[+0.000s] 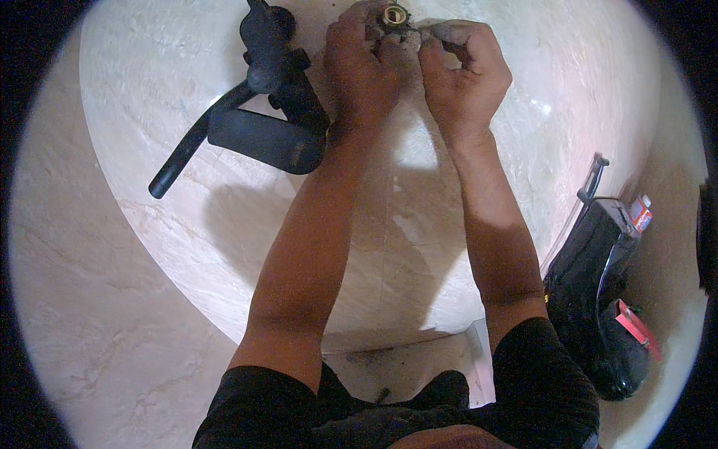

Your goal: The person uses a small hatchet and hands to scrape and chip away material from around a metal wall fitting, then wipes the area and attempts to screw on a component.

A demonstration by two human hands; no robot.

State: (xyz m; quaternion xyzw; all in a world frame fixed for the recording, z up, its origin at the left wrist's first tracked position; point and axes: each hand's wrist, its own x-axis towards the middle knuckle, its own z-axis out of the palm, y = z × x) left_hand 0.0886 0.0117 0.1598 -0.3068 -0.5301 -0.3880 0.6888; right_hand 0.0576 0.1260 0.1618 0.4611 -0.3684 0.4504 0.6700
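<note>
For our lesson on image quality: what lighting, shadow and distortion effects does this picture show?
Head view throughout: fisheye distortion bows the left edge of the marbled surface; corners are black; glare beside the black fixture, soft shadow below it; left hand dim, grainy.

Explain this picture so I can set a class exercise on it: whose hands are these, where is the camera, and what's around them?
There is no machine here, just one person's bare hands. The camera is worn on the head and looks down, so the forearms rise from below; its fisheye lens bends straight edges. The left hand is at a round brass-coloured fitting near the top edge, with the right hand close beside it. Whether either grips anything is unclear. Around them is a pale, marble-patterned surface. Left of the left hand is a black fixture with a rod-like arm; at right, a black bag.
</note>
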